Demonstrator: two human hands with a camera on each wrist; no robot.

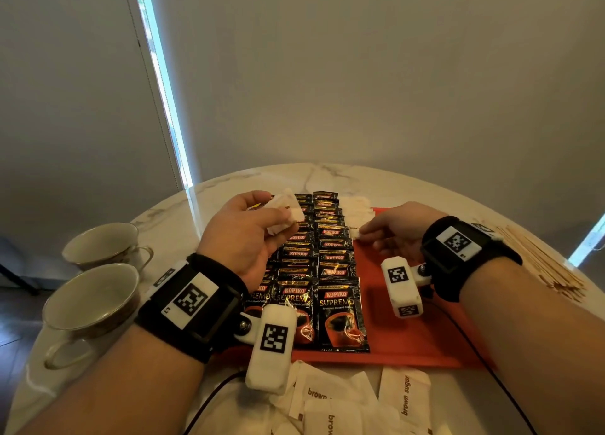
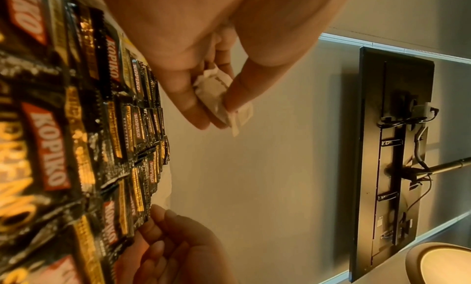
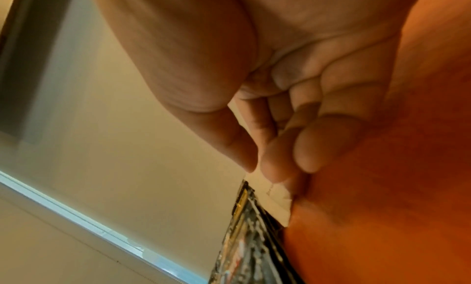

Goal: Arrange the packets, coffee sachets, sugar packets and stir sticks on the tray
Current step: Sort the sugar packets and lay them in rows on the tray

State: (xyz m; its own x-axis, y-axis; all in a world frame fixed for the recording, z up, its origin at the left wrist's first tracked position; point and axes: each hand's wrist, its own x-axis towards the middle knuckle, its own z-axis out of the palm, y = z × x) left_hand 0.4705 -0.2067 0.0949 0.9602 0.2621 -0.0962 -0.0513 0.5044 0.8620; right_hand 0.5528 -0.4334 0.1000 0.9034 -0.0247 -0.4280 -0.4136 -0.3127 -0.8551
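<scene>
Coffee sachets (image 1: 327, 264), black foil, laid in overlapping columns down the left of the flat red tray (image 1: 425, 336) on the marble table (image 1: 229, 185), each label showing, space kept at right. Left hand (image 1: 248, 235) raised over them, grip clamped on a small stack of white paper sugar packets (image 1: 284, 216), likely held as a ready supply. Right hand (image 1: 393, 231) low on the tray, fingertips (image 3: 277, 167) pinching one white sugar packet (image 3: 277, 195) flat beside the sachets, apparently extending a row. More brown-sugar packets (image 1: 404, 395) loose on the near table; wooden stir sticks (image 1: 540, 264) at right, off the tray.
</scene>
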